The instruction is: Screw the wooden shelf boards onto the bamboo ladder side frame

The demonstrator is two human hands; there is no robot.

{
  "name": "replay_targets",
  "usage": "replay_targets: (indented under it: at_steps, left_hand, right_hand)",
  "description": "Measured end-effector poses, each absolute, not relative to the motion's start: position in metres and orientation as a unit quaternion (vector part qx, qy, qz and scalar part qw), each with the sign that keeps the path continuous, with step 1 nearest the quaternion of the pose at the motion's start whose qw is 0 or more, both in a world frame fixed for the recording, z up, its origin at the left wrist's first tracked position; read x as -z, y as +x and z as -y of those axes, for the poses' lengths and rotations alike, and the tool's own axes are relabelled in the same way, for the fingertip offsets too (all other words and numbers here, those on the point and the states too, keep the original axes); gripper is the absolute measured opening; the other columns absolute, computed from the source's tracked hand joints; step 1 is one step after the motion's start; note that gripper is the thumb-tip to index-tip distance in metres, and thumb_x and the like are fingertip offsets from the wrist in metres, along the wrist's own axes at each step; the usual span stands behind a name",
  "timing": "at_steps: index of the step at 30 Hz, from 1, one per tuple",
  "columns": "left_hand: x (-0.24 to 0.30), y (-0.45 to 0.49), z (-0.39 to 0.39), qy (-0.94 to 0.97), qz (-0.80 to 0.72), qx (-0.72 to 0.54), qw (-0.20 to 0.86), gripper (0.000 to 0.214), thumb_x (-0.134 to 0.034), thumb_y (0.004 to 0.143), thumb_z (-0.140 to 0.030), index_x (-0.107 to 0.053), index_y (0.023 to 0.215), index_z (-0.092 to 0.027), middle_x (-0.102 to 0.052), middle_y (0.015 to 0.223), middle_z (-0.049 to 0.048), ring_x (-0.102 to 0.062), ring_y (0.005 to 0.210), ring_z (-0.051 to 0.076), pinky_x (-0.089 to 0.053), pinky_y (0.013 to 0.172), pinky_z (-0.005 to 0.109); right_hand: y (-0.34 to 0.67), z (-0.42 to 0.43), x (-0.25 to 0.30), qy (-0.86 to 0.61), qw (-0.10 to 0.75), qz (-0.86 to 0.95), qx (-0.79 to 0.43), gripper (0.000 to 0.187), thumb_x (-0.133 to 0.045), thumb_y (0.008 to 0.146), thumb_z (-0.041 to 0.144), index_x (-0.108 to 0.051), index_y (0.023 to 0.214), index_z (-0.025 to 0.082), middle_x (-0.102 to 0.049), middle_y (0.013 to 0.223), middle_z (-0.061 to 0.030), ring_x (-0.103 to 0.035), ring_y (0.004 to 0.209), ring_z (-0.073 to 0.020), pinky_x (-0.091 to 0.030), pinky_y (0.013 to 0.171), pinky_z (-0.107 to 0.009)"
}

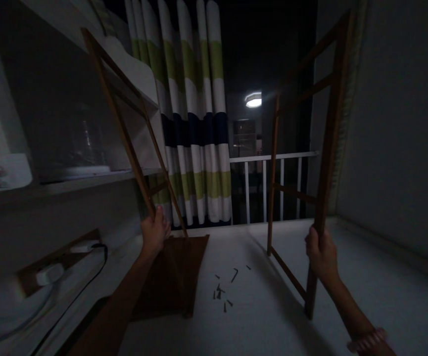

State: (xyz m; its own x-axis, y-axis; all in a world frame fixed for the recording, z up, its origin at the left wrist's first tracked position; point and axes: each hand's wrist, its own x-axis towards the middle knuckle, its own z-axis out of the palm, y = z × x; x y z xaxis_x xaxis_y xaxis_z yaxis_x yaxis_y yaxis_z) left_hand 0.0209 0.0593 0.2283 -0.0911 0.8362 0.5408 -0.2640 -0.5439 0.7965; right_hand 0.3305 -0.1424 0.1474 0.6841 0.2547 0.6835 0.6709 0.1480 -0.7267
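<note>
My left hand (155, 230) is closed round the lower leg of a brown wooden ladder-like frame (124, 113) that leans to the left against the shelving. My right hand (320, 252) grips the near upright of a second wooden frame (327, 148), which stands upright on the white floor with its foot just below my wrist. Between the two frames, several small dark screws and an Allen key (234, 275) lie scattered on the floor. A flat brown wooden board (178, 277) lies on the floor under my left hand.
White shelving (87, 180) with a clear jar runs along the left. A power strip with a black cable (87, 244) lies at its base. Striped curtains (195, 123) and a white railing (273, 158) close the far end. A grey wall stands on the right.
</note>
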Motion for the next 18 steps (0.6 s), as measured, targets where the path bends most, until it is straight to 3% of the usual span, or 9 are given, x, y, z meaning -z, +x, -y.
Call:
replay_targets:
  at_steps: [3,5,18]
  left_hand:
    - [-0.234,0.039,-0.026,0.546,-0.235,-0.683,0.425,0.043,-0.048,0.068,-0.047,-0.021,0.047,-0.020,-0.021,0.032,-0.0116,-0.019,0.022,0.002,-0.014,0.023,0.015]
    - [-0.236,0.051,-0.005,0.555,-0.221,-0.659,0.457,0.044,-0.050,0.067,-0.047,-0.022,0.047,-0.020,-0.021,0.032,-0.0114,-0.020,0.022,0.002,-0.013,0.022,0.015]
    - [-0.196,0.141,0.091,0.601,-0.190,-0.571,0.526,0.044,-0.042,0.070,-0.053,-0.021,0.048,-0.021,-0.019,0.035,-0.0105,-0.021,0.024,0.001,-0.016,0.025,0.016]
  right_hand:
    - [0.332,0.141,-0.145,-0.606,0.704,0.371,-0.016,0.039,-0.038,0.072,0.054,-0.035,0.056,0.019,-0.034,0.039,0.0063,-0.033,0.030,-0.0065,-0.027,0.031,-0.019]
    - [0.333,0.141,-0.144,-0.596,0.713,0.364,-0.060,0.043,-0.038,0.071,0.056,-0.033,0.050,0.019,-0.032,0.036,0.0060,-0.031,0.029,-0.0060,-0.024,0.029,-0.019]
    - [0.331,0.173,-0.144,-0.631,0.686,0.356,0.070,0.045,-0.034,0.075,0.052,-0.033,0.045,0.018,-0.033,0.035,0.0040,-0.032,0.033,-0.0068,-0.025,0.034,-0.021]
